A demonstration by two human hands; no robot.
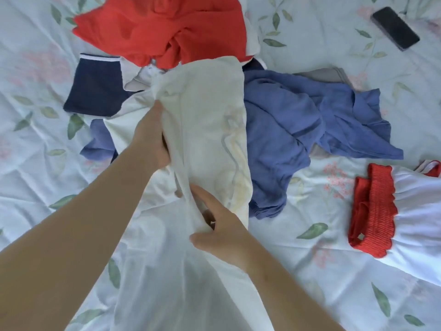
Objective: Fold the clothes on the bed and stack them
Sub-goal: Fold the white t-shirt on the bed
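Head view: I had the white garment (210,120) straight in front of me, its long axis running away from my body toward the heap at the middle of the bed (47,163). My left hand (152,139) gripped a bunched fold farther up its length, fingers curled into the cloth. My right hand (219,225) pinched the same edge nearer to me, so both hands held it along one side. The fabric looked thin, soft and limp, cream with a faint print, and I judged it would sag wherever I let go.

Beyond it lay a crumpled red garment (162,27), and a rumpled blue garment (286,120) touched its right side. A navy-and-white top (95,87) lay to the left. A white dress with red smocking (372,206) sat well apart on the right.
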